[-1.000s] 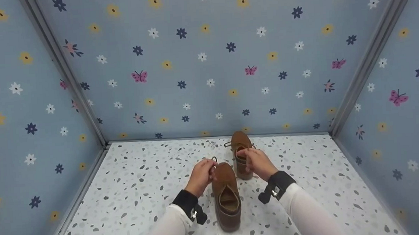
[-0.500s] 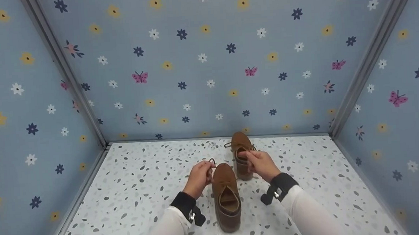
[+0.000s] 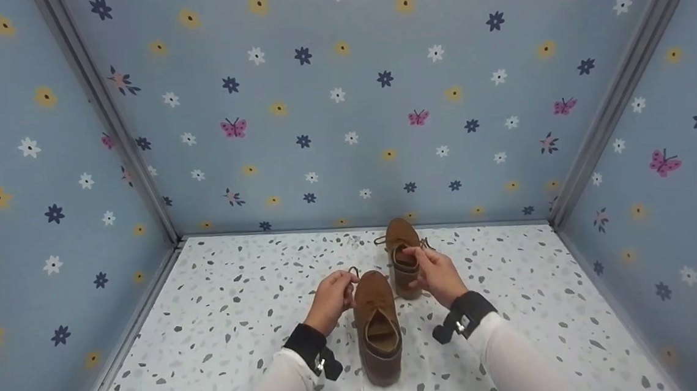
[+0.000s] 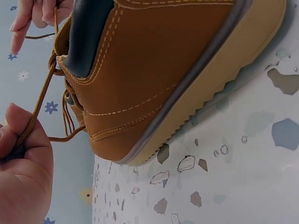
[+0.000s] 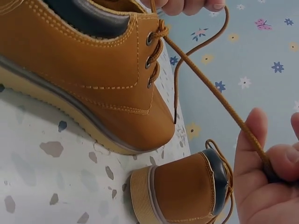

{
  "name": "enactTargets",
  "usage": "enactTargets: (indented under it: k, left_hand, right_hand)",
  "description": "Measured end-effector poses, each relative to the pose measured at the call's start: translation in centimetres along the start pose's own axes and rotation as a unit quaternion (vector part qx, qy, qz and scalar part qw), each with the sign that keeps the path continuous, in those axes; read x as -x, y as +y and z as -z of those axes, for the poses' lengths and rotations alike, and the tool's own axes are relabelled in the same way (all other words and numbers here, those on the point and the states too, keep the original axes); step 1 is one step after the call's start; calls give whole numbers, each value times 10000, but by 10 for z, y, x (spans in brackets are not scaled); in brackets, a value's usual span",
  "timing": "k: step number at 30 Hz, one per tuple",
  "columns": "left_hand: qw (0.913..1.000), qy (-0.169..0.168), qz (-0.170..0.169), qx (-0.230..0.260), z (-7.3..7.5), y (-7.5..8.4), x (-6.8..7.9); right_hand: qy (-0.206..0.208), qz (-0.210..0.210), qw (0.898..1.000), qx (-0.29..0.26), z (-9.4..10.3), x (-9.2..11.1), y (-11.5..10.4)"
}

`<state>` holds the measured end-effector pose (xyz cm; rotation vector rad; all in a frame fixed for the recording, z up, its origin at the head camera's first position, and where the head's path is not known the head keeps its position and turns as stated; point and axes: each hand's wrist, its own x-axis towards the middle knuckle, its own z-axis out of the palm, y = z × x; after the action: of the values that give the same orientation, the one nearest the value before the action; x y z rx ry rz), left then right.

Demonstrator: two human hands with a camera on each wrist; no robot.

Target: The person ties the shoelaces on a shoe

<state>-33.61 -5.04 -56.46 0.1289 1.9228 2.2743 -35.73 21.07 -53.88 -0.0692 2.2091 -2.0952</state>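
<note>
A brown lace-up shoe (image 3: 377, 325) with a dark padded collar and pale ridged sole stands on the floor, toe pointing away from me. My left hand (image 3: 330, 298), at its left, pinches one end of the lace (image 4: 43, 95) between thumb and fingers. To the shoe's right, my right hand (image 3: 440, 275) pinches the other end in the same way. Both wrist views show the lace pulled straight from each hand to a crossing (image 5: 162, 31) above the top eyelets. A loose lace tail hangs from the left hand in the right wrist view.
A matching shoe (image 3: 399, 233), its lace looped at the sides, stands farther off by the back wall (image 3: 348, 109). Blue flowered panels enclose the speckled white floor (image 3: 236, 344) at the back and both sides.
My right hand has shifted slightly right and my left hand slightly left, so they stand a little farther apart. Both shoes stay in place.
</note>
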Motion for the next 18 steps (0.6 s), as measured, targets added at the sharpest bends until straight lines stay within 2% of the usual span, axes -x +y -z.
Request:
enactTargets:
  k: [6, 10, 18]
  left_hand:
    - [9998, -109, -84, 117, 2, -3, 1]
    - [9999, 40, -18, 142, 1, -3, 0]
    - [9991, 395, 118, 130, -2, -2, 3]
  right_hand:
    - [-134, -208, 9990, -384, 2, 2, -1]
    - [-179, -336, 9977, -566, 3, 2, 0]
    - [18, -98, 9997, -228, 4, 5, 14]
